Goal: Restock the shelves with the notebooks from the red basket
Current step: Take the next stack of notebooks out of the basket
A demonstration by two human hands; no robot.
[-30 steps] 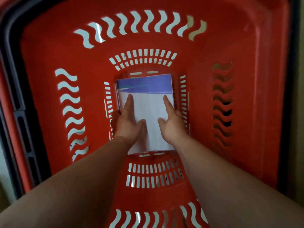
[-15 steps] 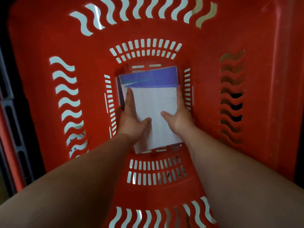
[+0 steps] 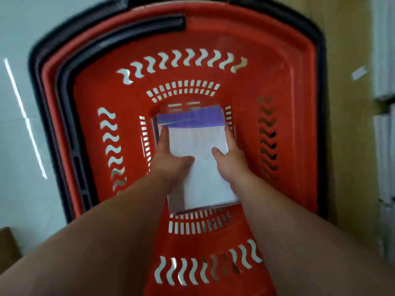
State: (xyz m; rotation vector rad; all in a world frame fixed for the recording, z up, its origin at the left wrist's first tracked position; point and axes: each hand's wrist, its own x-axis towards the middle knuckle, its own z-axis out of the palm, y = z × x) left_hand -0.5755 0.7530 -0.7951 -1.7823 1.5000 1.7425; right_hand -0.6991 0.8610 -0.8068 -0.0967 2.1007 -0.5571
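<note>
A stack of notebooks (image 3: 198,144), white with a purple band at the far end, is inside the red basket (image 3: 284,86), over the middle of its floor. My left hand (image 3: 168,159) grips the stack's left edge, thumb on top. My right hand (image 3: 229,155) grips its right edge, thumb on the cover and fingers down the side. Whether the stack still touches the basket floor I cannot tell. Both forearms reach down into the basket from the near side.
The basket has a black rim and a folded black handle (image 3: 119,37) along its far-left side. It stands on a pale floor (image 3: 19,146). A tan shelf surface (image 3: 350,124) with white stacked goods (image 3: 384,157) lies to the right. A cardboard corner (image 3: 8,242) shows at lower left.
The view has pulled back, so the whole basket, the floor and the shelf now show. My right fingers moved from the cover to the stack's right edge. Both hands now clasp the stack.
</note>
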